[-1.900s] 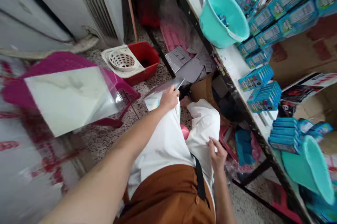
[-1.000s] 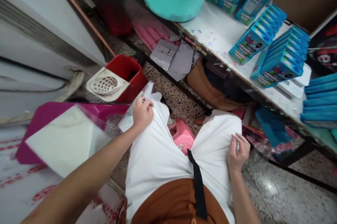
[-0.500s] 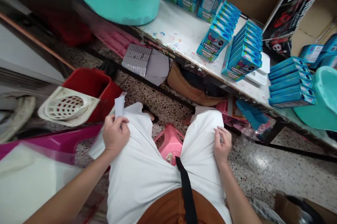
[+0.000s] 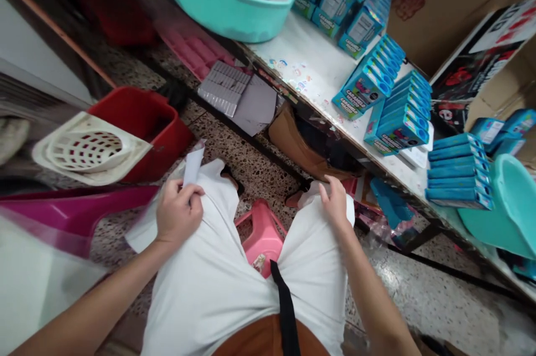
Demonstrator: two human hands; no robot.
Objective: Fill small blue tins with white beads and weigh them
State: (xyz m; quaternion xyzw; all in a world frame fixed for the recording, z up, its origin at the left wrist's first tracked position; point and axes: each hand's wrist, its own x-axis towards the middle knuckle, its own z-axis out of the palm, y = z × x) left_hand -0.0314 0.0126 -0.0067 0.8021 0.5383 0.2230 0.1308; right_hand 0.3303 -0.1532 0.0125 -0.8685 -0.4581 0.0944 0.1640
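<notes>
My left hand (image 4: 179, 208) is closed around a piece of white paper (image 4: 194, 165), whose narrow end sticks up above the fingers. More white sheet shows beside that wrist, and I cannot tell if it is the same piece. Over my right knee, my right hand (image 4: 335, 200) holds nothing; its thumb and fingers are apart. White trousers (image 4: 192, 283) cover both legs, which straddle a pink plastic stool (image 4: 263, 237). Nearest beyond my right hand is the table (image 4: 307, 60), bearing blue candy boxes (image 4: 362, 85) stood in rows.
A turquoise tub (image 4: 234, 7) of shiny blue wrapped pieces sits on the table, with another turquoise tub (image 4: 508, 205) at far right. On the floor stands a red mop bucket (image 4: 163, 141) with a white wringer. A cardboard box (image 4: 293, 144) lies under the table.
My right hand has lifted forward and inward from the thigh, its fingers spreading. The left hand keeps hold of the paper. My view has shifted and tilted slightly.
</notes>
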